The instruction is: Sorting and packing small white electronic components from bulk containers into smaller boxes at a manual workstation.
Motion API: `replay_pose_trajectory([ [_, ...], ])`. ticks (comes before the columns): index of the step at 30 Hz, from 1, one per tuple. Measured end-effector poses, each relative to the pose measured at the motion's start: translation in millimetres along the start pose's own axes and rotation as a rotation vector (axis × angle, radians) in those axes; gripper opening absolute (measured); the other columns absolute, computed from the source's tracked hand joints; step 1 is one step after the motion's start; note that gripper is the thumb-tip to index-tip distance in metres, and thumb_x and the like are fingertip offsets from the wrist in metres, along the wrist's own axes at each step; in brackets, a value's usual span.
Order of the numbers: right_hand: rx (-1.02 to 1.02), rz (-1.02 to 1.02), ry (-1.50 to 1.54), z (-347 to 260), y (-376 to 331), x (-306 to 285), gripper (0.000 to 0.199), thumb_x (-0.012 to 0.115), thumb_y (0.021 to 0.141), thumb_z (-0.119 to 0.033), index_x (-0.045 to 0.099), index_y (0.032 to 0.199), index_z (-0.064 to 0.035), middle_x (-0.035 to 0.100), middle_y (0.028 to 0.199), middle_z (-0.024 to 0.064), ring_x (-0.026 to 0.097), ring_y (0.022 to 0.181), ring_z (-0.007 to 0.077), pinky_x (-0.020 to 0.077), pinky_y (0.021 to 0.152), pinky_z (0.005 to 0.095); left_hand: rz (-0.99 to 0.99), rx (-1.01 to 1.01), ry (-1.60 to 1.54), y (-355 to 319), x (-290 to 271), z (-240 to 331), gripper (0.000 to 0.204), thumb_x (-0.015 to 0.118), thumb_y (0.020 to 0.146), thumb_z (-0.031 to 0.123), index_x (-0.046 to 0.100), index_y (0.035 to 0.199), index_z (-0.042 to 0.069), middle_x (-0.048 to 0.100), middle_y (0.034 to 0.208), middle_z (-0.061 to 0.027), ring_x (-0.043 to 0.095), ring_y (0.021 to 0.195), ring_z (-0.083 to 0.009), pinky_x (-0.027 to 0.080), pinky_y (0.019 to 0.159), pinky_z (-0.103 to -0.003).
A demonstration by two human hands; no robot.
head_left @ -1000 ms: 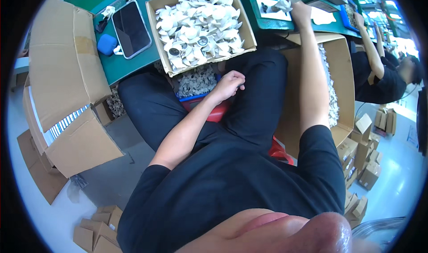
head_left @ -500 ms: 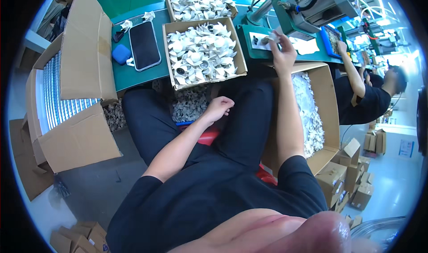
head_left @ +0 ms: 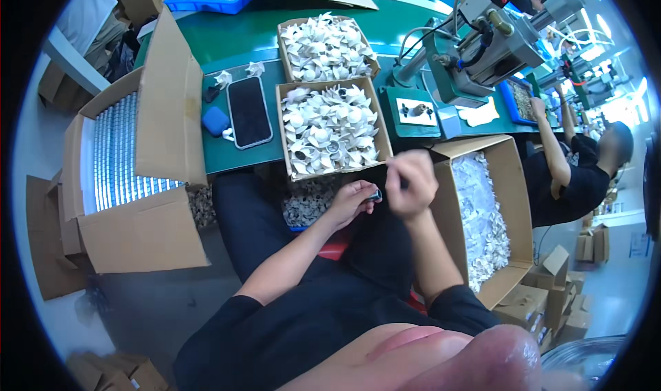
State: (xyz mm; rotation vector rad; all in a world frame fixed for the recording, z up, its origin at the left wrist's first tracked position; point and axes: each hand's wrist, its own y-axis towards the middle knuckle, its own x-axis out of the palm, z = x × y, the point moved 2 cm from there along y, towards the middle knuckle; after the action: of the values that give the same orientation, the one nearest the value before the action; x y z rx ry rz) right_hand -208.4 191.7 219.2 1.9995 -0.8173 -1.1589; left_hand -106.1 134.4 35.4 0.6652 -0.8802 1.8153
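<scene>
Over my lap, my left hand [head_left: 351, 204] is closed in a pinch on a small metal cylinder [head_left: 375, 195], whose dark, shiny end sticks out past the fingertips. My right hand [head_left: 412, 183] is raised just to the right of it, near the front corner of a carton of white bladed impellers [head_left: 330, 126]. Motion smears its fingers, so I cannot make out whether anything is in them. Beyond it stands a bench press [head_left: 475, 57]. Under the press, a white fixture plate [head_left: 416, 111] bears a small brass-coloured part and dark fasteners.
Another carton of impellers [head_left: 325, 47] sits behind the first. At left, a tall open carton [head_left: 141, 236] holds rows of silver cylinders. A phone [head_left: 249, 112] and blue case [head_left: 215, 120] lie on the green bench. A large carton [head_left: 520, 212] stands right; a co-worker [head_left: 561, 164] sits beyond.
My right hand has left the press fixture, where it held a white piece, and come back beside my left hand. A metal cylinder now shows in my left hand. The view has shifted.
</scene>
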Motion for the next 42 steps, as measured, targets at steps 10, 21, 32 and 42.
replay_pose_trajectory([
  [10, 0.628, -0.394, 0.330, 19.4, -75.0, -3.2, 0.023, 0.079, 0.082, -0.002, 0.074, 0.105, 0.0018, 0.066, 0.100, 0.0104, 0.065, 0.087, 0.0195, 0.0528, 0.076, 0.0306, -0.110, 0.066, -0.084, -8.6, 14.3, 14.2, 0.016, 0.064, 0.103, 0.022, 0.062, 0.109, 0.007, 0.063, 0.088, -0.0018, 0.062, 0.075, -0.0120, 0.054, 0.069, -0.028],
  [21, 0.750, 0.033, 0.174, 114.4, 9.6, -50.8, 0.024, 0.080, 0.085, -0.010, 0.074, 0.105, 0.0015, 0.070, 0.091, 0.0052, 0.064, 0.083, 0.0110, 0.0518, 0.077, 0.0256, -0.072, 0.052, -0.117, 2.0, 6.6, 12.1, 0.019, 0.064, 0.103, 0.024, 0.063, 0.109, 0.006, 0.070, 0.099, -0.0115, 0.064, 0.076, -0.0137, 0.055, 0.071, -0.030],
  [32, 0.721, -0.244, -0.235, 201.2, 38.1, -10.6, 0.028, 0.081, 0.073, -0.013, 0.075, 0.098, 0.0003, 0.072, 0.083, 0.0157, 0.069, 0.073, 0.0300, 0.0547, 0.070, 0.0383, -0.066, 0.009, -0.020, 12.4, 10.2, 1.8, 0.013, 0.064, 0.103, 0.018, 0.063, 0.108, 0.005, 0.070, 0.099, -0.0132, 0.064, 0.075, -0.0145, 0.056, 0.071, -0.030],
  [42, 0.753, 0.052, -0.204, 141.1, -53.3, -197.3, 0.030, 0.070, 0.089, -0.025, 0.072, 0.104, 0.0002, 0.071, 0.088, 0.0212, 0.069, 0.085, 0.0356, 0.0549, 0.079, 0.0412, 0.091, -0.063, 0.082, -4.0, -8.8, -4.4, 0.014, 0.062, 0.104, 0.018, 0.062, 0.109, 0.005, 0.069, 0.098, -0.0136, 0.061, 0.076, -0.0137, 0.054, 0.072, -0.029],
])
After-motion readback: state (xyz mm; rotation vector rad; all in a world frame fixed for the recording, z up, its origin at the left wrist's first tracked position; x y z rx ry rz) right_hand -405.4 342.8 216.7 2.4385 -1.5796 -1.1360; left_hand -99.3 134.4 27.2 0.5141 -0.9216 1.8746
